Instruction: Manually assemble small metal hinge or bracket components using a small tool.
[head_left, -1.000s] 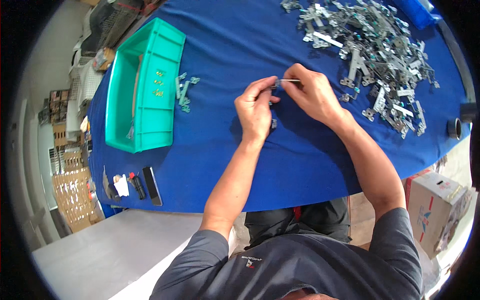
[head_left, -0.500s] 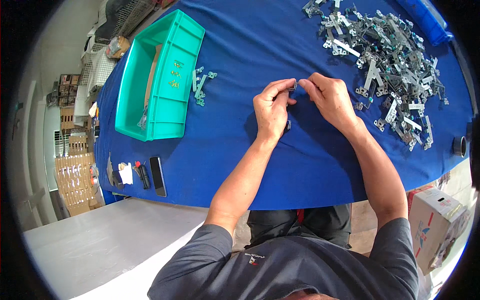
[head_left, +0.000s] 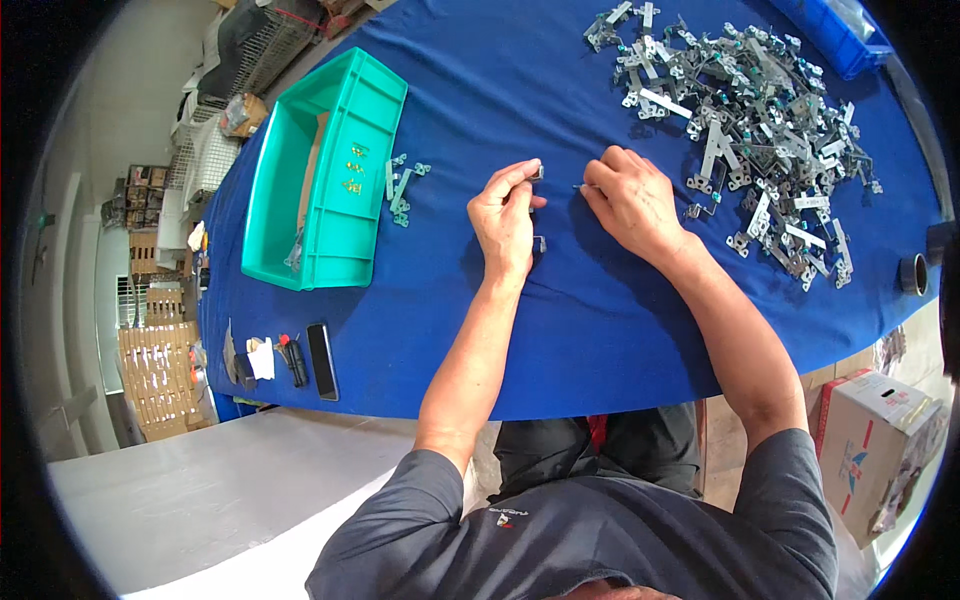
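My left hand point(head_left: 507, 215) is closed around a small metal bracket point(head_left: 540, 243). One end of it sticks out below the fingers, and a bit of metal also shows at the fingertips; the palm hides the rest. To its right, apart from it, my right hand point(head_left: 632, 200) pinches a tiny metallic piece at the thumb and fingertips, too small to name. A few loose metal brackets point(head_left: 401, 190) lie on the blue cloth point(head_left: 590, 330) beside the green bin. A large heap of similar metal brackets point(head_left: 745, 130), some with teal bits, spreads at the far right.
The green plastic bin point(head_left: 345, 205) stands at the left. A phone point(head_left: 322, 362) and a black-and-red tool point(head_left: 293, 362) lie near the front left edge. A blue bin point(head_left: 835, 35) sits at the far right corner, a grey ring point(head_left: 912, 274) at the right edge. A carton point(head_left: 870, 440) stands below.
My hands have moved apart; the right hand has drawn away from the bracket with a tiny piece in its fingertips. The whole view has shifted slightly.
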